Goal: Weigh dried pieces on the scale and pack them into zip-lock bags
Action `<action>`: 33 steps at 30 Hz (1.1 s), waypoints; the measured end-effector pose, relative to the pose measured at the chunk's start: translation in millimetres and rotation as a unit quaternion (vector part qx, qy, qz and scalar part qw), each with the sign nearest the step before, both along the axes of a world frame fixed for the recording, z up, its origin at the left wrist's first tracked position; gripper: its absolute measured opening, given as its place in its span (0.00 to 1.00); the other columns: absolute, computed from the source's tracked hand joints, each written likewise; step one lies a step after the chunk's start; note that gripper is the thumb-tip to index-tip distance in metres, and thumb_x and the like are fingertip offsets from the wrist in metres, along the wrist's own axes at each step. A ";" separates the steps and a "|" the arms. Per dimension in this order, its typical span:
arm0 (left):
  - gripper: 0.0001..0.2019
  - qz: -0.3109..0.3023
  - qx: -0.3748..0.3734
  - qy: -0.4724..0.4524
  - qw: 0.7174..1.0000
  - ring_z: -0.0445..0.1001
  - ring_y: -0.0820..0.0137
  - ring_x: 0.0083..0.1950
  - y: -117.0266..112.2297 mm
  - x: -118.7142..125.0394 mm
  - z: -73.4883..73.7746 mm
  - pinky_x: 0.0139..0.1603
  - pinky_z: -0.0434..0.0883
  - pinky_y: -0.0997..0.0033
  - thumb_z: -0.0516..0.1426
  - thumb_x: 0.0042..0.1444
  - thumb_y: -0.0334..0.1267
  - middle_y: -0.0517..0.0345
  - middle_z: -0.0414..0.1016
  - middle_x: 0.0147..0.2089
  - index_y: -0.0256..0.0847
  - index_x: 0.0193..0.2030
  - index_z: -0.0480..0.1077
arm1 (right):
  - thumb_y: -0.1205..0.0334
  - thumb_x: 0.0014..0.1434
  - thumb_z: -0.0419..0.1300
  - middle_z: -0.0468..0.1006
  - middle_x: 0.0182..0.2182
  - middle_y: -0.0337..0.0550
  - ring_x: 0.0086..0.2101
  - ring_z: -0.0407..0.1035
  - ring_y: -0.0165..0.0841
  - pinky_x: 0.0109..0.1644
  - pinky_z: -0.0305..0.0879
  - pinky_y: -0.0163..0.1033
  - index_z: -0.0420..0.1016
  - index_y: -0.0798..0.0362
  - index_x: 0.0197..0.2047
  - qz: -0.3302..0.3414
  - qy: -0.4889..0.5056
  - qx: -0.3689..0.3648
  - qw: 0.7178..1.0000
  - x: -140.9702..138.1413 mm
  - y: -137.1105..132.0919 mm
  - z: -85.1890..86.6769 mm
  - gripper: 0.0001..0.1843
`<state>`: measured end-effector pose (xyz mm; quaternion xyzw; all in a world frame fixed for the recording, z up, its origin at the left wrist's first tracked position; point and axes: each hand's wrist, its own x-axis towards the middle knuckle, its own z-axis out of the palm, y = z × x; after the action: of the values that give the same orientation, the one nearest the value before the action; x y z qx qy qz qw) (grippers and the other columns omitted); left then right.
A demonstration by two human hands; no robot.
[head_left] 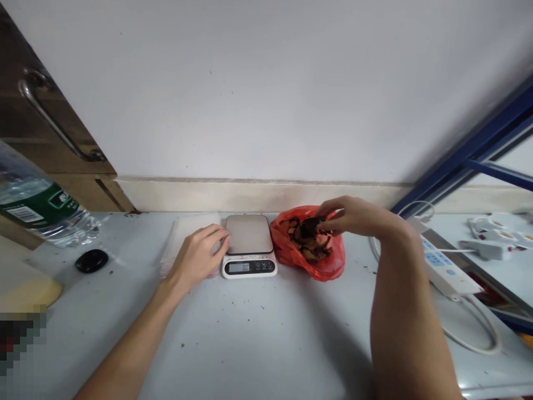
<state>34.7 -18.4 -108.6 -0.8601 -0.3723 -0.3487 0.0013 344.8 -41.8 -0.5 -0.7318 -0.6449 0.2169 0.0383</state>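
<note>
A small white kitchen scale (250, 236) stands by the wall, and its display reads about 0.0. My left hand (204, 250) rests at the scale's left edge, fingers curled and thumb tip close to the index finger; I see nothing held in it. Under that hand lies a stack of thin, clear plastic bags or sheets (183, 233). Right of the scale, a red plastic bag (333, 264) sits open, filled with dark brown, dried, curled pieces (308, 244). My right hand (350, 216) reaches into its mouth, fingertips closed on a dark dried piece (310, 225).
At the left are a water bottle (41, 205) with a green label and a black oval object (91, 260). A white power strip (445, 266) with cables lies at the right, near a blue metal frame (449, 161). Small dark crumbs dot the table (250, 355).
</note>
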 end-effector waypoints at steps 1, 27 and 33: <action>0.14 -0.002 0.000 0.001 1.000 0.78 0.68 0.36 -0.3 0.1 0.2 0.39 0.74 0.69 0.48 0.66 0.35 0.56 0.80 0.37 0.41 0.37 0.75 | 0.61 0.55 0.61 0.84 0.33 0.41 0.34 0.79 0.36 0.40 0.74 0.36 0.82 0.51 0.44 -0.006 0.003 0.007 1.000 0.1 -0.9 1.3 0.15; 0.13 0.003 -0.007 -0.003 1.000 0.78 0.67 0.37 1.5 -3.2 -0.4 0.40 0.75 0.69 0.49 0.65 0.33 0.56 0.80 0.38 0.41 0.37 0.75 | 0.79 0.54 0.58 0.84 0.42 0.43 0.42 0.77 0.37 0.43 0.68 0.36 0.81 0.51 0.43 0.271 0.044 0.090 0.957 -105.9 23.5 -44.4 0.19; 0.13 0.011 -0.002 -0.002 1.000 0.78 0.68 0.37 1.5 -3.4 -0.9 0.41 0.75 0.69 0.49 0.65 0.33 0.57 0.80 0.37 0.42 0.38 0.75 | 0.77 0.53 0.61 0.83 0.46 0.41 0.45 0.76 0.36 0.46 0.67 0.35 0.81 0.47 0.47 0.271 0.083 0.097 0.954 -101.5 24.2 -44.9 0.22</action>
<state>31.2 -16.9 -109.4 -0.8552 -0.3824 -0.3499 0.0027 243.4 -17.5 -45.4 -0.5014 -0.8316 0.2156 0.1027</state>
